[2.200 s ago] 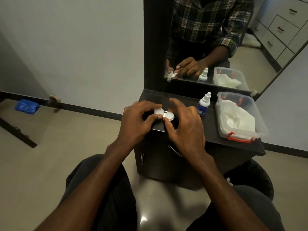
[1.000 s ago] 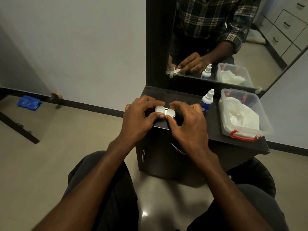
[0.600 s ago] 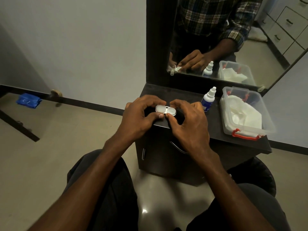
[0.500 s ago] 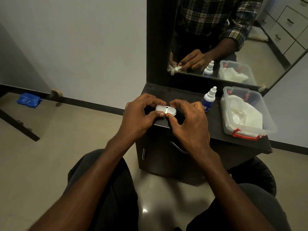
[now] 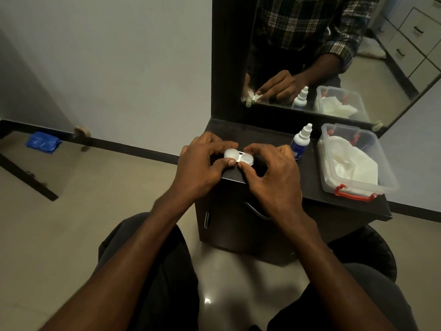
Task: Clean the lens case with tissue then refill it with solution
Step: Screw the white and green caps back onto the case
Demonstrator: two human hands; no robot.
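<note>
Head cam only here, looking down at a matte black cabinet (image 5: 310, 187) pushed up against a mirror (image 5: 334, 56). The lens case (image 5: 239, 157) sits near the cabinet's front left corner, a small white plastic thing shaped like two round screw caps joined side by side, both caps smooth and slightly glossy. The left hand (image 5: 202, 166) has its fingers curled over the left cap, thumb pressed in at the front so it's pinching that side. The right hand (image 5: 272, 177) does the same on the right cap, fingers arched over the top and thumb tip touching the case from the front. Just right of the hands stands the solution bottle (image 5: 300, 145), soft white plastic with a blue label and a cone nozzle, upright. Further right is a clear rectangular tub (image 5: 386, 177) with red clips, and crumpled white tissue (image 5: 353, 163) lies inside it.
</note>
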